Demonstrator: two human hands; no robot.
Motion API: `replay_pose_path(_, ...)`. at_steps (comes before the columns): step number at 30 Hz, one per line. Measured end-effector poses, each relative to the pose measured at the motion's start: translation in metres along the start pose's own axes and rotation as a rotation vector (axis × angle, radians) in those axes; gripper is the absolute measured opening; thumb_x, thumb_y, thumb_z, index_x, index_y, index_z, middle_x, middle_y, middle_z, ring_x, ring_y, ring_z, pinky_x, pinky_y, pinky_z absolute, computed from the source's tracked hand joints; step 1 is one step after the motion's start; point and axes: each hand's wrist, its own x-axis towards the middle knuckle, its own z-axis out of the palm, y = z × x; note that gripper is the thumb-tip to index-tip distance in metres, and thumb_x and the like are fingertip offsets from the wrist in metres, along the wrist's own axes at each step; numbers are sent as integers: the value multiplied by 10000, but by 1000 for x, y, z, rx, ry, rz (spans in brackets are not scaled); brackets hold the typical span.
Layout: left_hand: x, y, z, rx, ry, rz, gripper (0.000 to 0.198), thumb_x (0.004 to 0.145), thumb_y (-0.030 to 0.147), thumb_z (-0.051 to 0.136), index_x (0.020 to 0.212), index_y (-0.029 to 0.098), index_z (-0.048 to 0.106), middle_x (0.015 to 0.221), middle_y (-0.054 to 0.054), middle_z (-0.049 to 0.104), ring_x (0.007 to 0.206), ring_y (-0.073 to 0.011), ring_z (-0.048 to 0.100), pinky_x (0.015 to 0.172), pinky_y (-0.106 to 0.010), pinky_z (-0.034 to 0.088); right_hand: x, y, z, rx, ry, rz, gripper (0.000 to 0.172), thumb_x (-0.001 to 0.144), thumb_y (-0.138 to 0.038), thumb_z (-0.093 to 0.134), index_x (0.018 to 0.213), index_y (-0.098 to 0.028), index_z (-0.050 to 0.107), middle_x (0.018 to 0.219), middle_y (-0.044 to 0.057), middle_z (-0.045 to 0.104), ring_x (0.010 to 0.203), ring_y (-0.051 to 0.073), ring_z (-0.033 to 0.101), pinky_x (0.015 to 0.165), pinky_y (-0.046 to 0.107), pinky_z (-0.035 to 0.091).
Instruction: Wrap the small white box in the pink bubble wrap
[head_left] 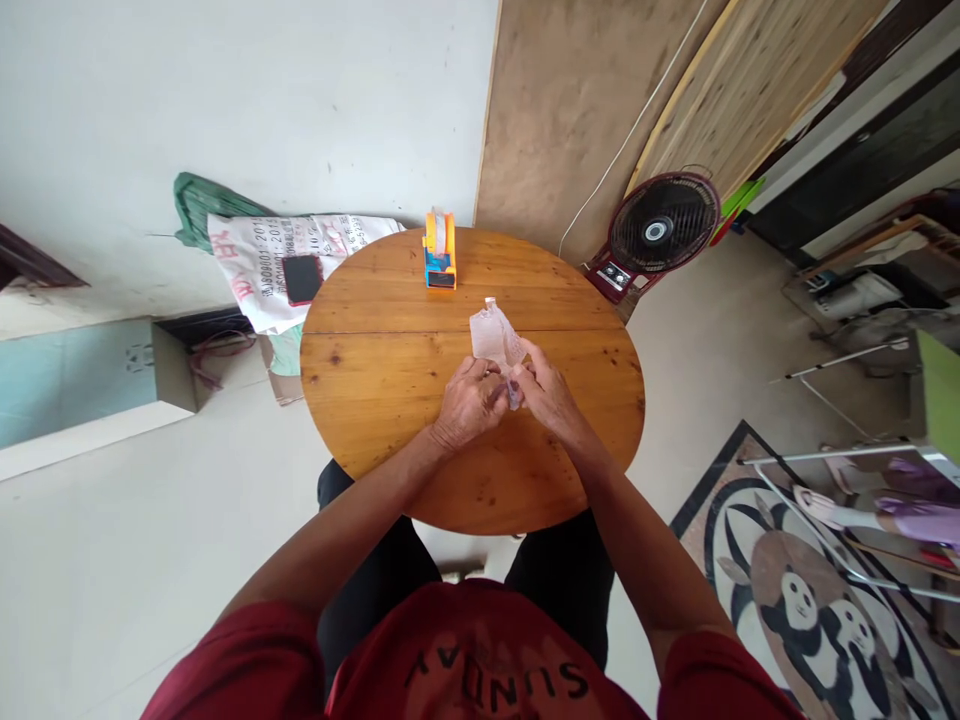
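A crumpled, pale pink thin plastic bag is held over the middle of the round wooden table. My left hand has its fingers curled and closed on the bag's near end. On the other side, my right hand pinches the same end between thumb and fingers. A bunched, whitish bit of it shows between the two hands. The fingertips partly cover one another, so the exact grip is hidden. Beyond the bag, a blue and orange tape dispenser stands near the table's far edge.
The round table is in front of my lap. A dark red fan stands past its right edge. To the left are a printed white sack and a dark flat item. A metal rack stands at the right.
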Motion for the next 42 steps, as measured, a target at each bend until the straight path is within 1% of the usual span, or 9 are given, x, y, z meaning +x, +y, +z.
replay_pose_path(5, -1, 2, -4, -195, 76, -154, 309, 702, 129, 561, 1006, 186, 559, 900, -52, 635, 842, -210, 568, 770, -341, 507, -12, 3, -1, 25, -74, -137, 629, 901, -172, 369, 1523, -201, 276, 1128, 92, 707, 656, 148, 633, 749, 351, 563)
replay_pose_path(10, 0, 3, -2, -286, 121, -254, 250, 777, 232, 626, 1006, 207, 530, 901, -39, 599, 792, -178, 562, 721, -309, 492, -22, 2, 0, -84, -98, -243, 706, 895, -118, 374, 1566, -191, 166, 1258, 135, 677, 1005, 235, 675, 892, 429, 547)
replay_pose_path(14, 2, 2, 4, -247, 116, -291, 214, 796, 288, 677, 930, 216, 528, 890, -24, 555, 775, -163, 543, 713, -294, 479, -26, -6, -2, -163, -133, -230, 731, 891, -106, 390, 1575, -184, 144, 1310, 151, 655, 1137, 274, 644, 953, 463, 521)
replay_pose_path(19, 1, -5, 10, -246, 91, -275, 127, 763, 165, 663, 787, 205, 545, 867, -31, 549, 832, -178, 546, 755, -304, 486, -22, -7, -6, -127, -141, -215, 762, 859, -91, 418, 1570, -184, 161, 1269, 129, 685, 1094, 261, 655, 946, 451, 518)
replay_pose_path(23, 1, -9, 13, -282, 87, -265, 97, 754, 147, 669, 763, 195, 585, 867, -41, 559, 831, -182, 566, 755, -314, 504, -17, 6, -8, 51, -142, -211, 678, 858, -124, 410, 1520, -197, 286, 1203, 98, 712, 859, 193, 681, 837, 381, 544)
replay_pose_path(27, 1, -8, 14, -248, 87, -263, 80, 754, 157, 673, 771, 192, 603, 894, -44, 568, 869, -179, 578, 790, -316, 518, -14, 14, -15, 152, 125, -110, 349, 876, -297, 498, 1186, -170, 597, 960, 73, 729, 735, 173, 646, 707, 315, 522)
replay_pose_path(29, 0, -6, 13, -205, 89, -251, 80, 752, 156, 669, 776, 196, 603, 912, -46, 572, 901, -186, 583, 812, -329, 526, -10, 10, -20, 55, 231, -62, 235, 844, -370, 572, 969, -183, 641, 831, 41, 693, 718, 171, 617, 693, 299, 489)
replay_pose_path(35, -2, -2, 11, -142, 91, -225, 92, 768, 181, 676, 799, 218, 598, 999, -66, 587, 974, -217, 590, 832, -375, 549, 19, -8, -20, -377, 85, 78, 255, 812, -457, 621, 737, -213, 625, 699, 8, 654, 652, 160, 532, 606, 272, 335)
replay_pose_path(42, -2, -3, 10, -124, 84, -176, 69, 785, 178, 661, 804, 193, 597, 990, -78, 606, 967, -217, 596, 848, -367, 537, 38, -10, -11, -464, 68, -30, 224, 846, -296, 526, 702, -202, 669, 673, 21, 665, 621, 151, 496, 569, 279, 254)
